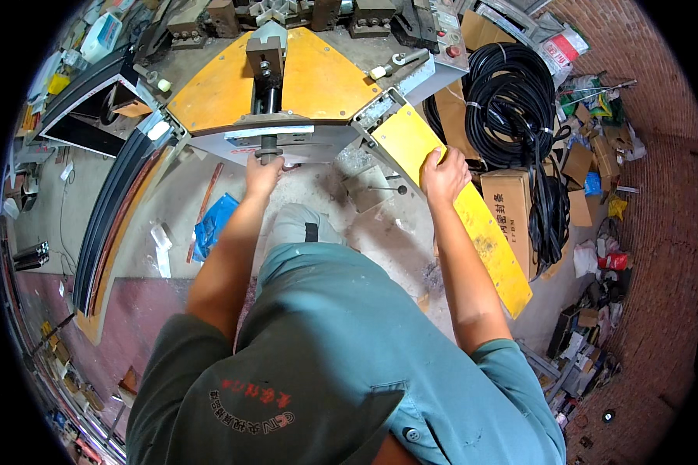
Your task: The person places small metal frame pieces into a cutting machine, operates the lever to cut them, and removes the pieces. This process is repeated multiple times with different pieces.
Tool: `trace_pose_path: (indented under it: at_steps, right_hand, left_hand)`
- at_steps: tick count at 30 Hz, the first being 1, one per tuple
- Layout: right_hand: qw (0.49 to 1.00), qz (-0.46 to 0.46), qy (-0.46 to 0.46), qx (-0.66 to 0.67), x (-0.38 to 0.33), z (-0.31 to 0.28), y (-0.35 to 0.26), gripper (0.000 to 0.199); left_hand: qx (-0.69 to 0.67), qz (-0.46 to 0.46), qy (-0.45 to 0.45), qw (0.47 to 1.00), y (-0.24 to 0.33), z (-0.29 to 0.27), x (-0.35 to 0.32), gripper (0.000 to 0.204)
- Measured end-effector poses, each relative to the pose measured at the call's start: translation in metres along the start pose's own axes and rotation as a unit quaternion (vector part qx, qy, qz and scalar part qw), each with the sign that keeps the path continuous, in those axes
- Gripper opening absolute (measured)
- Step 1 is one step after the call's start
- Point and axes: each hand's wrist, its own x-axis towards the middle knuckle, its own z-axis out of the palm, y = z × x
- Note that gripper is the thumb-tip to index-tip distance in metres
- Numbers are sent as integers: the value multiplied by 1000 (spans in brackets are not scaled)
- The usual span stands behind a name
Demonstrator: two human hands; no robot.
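In front of me stands a machine with a yellow table top (209,81), and a metal clamp block (265,56) with a dark screw shaft runs down its middle. My left hand (264,177) is closed around the grey knob (268,149) at the near end of that shaft, below the machine's front edge. Off to the right, a long yellow side arm (481,225) slants toward me from the table's corner. My right hand (444,178) lies on its upper part, fingers curled and thumb at the inner edge.
On the left, a second side arm carries black profile strips (120,209). Coiled black rubber strips (512,105) and a cardboard box (508,213) stand beyond the right arm. A blue plastic bag (215,225) lies on the floor. Clutter lines the brick wall (663,217) at right.
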Motion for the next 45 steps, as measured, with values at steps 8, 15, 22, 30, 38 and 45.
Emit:
trace_pose_path:
  at_steps: [8, 15, 22, 30, 38, 45]
  right_hand:
    - [1000, 15, -5, -12, -3, 3, 7, 37]
    - [1000, 22, -18, 0, 0, -1, 3, 39]
    - [1000, 8, -17, -8, 0, -2, 1, 37]
    - [1000, 20, -17, -1, -1, -6, 4, 39]
    - [1000, 22, -9, 13, 1, -12, 5, 37]
    - [999, 26, -16, 24, 2, -12, -2, 37]
  left_hand:
    - [-229, -171, -156, 946, 21, -12, -6, 55]
    - [-54, -3, -40, 998, -16, -1, 9, 47]
    - [-4, -53, -19, 998, 23, -1, -10, 54]
    - [-358, -195, -214, 888, 28, -18, -12, 24]
    - [-173, -199, -130, 956, 54, -17, -30, 39]
    - [14, 111, 85, 990, 87, -76, -20, 35]
